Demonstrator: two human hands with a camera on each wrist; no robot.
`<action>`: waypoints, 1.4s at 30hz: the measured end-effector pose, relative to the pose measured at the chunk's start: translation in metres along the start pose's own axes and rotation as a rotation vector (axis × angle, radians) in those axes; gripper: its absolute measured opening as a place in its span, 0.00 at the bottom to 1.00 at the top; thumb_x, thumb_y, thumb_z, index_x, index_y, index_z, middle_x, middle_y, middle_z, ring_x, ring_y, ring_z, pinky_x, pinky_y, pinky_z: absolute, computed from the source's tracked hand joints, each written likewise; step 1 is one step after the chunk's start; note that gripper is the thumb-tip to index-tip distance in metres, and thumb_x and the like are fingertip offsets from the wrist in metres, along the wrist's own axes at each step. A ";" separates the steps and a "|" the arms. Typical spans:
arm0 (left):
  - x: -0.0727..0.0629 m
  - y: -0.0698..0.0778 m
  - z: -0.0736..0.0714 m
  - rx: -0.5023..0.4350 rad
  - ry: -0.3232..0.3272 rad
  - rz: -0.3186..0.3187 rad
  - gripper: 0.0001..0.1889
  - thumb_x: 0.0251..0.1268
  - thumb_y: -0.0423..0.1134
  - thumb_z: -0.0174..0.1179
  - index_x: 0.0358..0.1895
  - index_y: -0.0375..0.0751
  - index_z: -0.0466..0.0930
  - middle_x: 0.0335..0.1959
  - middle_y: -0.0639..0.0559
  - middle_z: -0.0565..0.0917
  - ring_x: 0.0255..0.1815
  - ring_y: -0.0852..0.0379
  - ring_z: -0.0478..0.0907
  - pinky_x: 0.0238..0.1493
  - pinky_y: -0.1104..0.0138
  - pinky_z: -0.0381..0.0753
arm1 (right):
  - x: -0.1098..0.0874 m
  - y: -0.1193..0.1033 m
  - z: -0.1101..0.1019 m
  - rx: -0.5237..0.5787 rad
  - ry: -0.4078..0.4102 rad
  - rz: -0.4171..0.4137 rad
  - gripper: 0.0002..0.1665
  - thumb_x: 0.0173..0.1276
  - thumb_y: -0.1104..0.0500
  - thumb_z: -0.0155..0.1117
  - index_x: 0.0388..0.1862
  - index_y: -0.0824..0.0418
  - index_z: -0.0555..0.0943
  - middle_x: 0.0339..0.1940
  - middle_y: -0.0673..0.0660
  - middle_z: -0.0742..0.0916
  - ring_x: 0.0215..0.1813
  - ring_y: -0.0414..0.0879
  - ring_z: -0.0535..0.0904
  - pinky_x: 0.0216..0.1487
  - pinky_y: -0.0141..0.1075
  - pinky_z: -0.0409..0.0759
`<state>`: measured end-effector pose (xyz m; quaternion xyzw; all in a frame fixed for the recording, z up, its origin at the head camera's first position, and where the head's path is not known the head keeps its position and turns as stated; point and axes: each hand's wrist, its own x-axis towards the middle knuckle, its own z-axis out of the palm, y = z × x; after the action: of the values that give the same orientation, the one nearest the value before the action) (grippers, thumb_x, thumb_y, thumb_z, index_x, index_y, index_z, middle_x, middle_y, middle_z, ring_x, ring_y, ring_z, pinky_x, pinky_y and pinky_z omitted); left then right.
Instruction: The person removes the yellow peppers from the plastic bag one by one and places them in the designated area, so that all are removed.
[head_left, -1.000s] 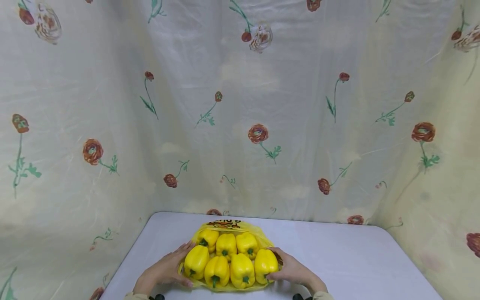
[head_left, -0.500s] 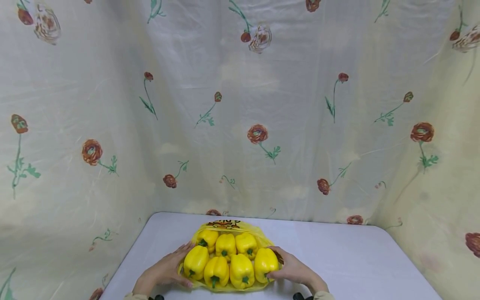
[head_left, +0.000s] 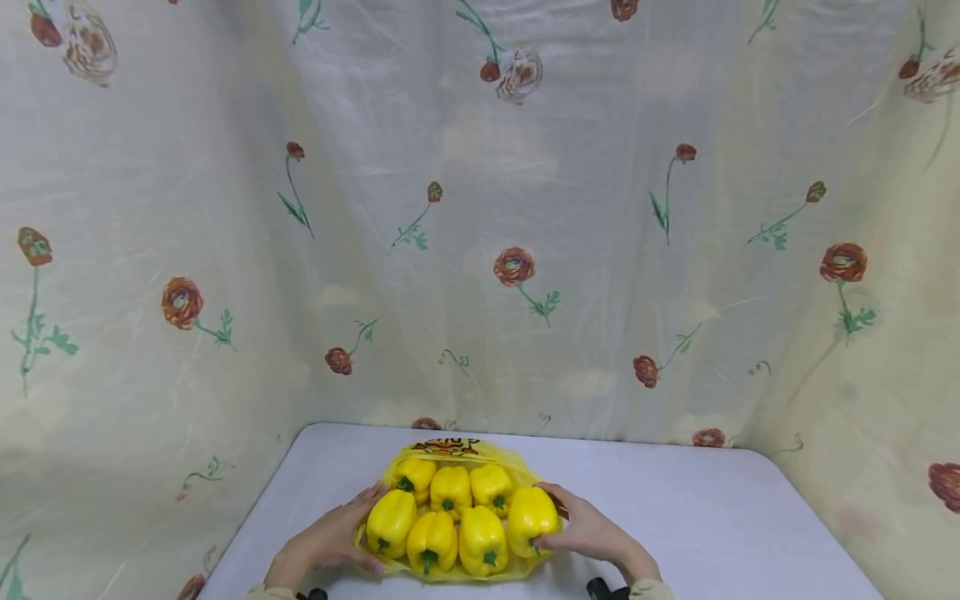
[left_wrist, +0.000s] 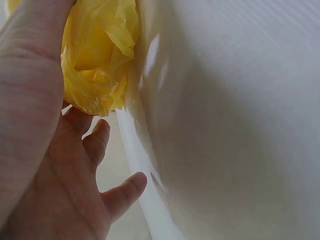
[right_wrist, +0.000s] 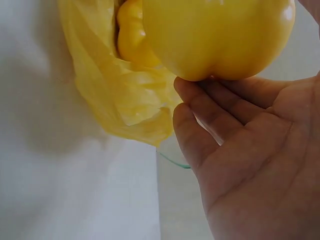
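A yellow bell pepper at the right end of the front row is gripped by my right hand, fingers behind it and thumb near its green stem. In the right wrist view that bell pepper sits up against the fingertips, raised above the bag's edge. My left hand lies spread along the left side of the yellow plastic bag, touching it. Several other yellow bell peppers lie in two rows on the bag. The left wrist view shows crumpled bag film against the hand, with two fingers free of it.
The bag lies on a white table close to its near edge. Curtains printed with red flowers hang behind the table and on both sides. Black printing marks the bag's far end.
My right hand has raised the right-end bell pepper slightly, and it now stands higher than its neighbours. The left hand stays at the bag's left side.
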<state>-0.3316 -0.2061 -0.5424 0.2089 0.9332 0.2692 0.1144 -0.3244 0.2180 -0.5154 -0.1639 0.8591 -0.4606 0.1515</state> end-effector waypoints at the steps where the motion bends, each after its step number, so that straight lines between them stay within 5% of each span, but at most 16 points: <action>1: 0.000 0.000 0.000 0.000 0.002 0.003 0.63 0.36 0.65 0.73 0.77 0.43 0.49 0.79 0.42 0.50 0.77 0.36 0.51 0.70 0.34 0.56 | -0.001 -0.001 -0.001 0.004 0.000 -0.005 0.53 0.54 0.46 0.73 0.74 0.61 0.60 0.73 0.65 0.68 0.71 0.64 0.65 0.70 0.62 0.65; 28: 0.000 -0.001 0.003 -0.016 0.011 0.007 0.63 0.34 0.65 0.73 0.77 0.44 0.50 0.78 0.42 0.51 0.76 0.35 0.51 0.70 0.34 0.55 | -0.015 -0.017 -0.015 -0.018 0.051 -0.064 0.53 0.57 0.45 0.72 0.75 0.62 0.58 0.74 0.64 0.66 0.73 0.64 0.63 0.72 0.62 0.62; 42: 0.001 -0.001 0.004 -0.016 0.005 0.002 0.64 0.35 0.65 0.73 0.77 0.45 0.48 0.78 0.41 0.50 0.76 0.34 0.52 0.70 0.34 0.56 | -0.018 -0.018 -0.020 0.006 0.179 -0.020 0.54 0.54 0.48 0.75 0.75 0.60 0.57 0.74 0.64 0.66 0.74 0.63 0.62 0.73 0.59 0.61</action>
<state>-0.3311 -0.2045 -0.5466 0.2083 0.9311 0.2773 0.1133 -0.3137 0.2314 -0.4878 -0.1303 0.8661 -0.4775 0.0699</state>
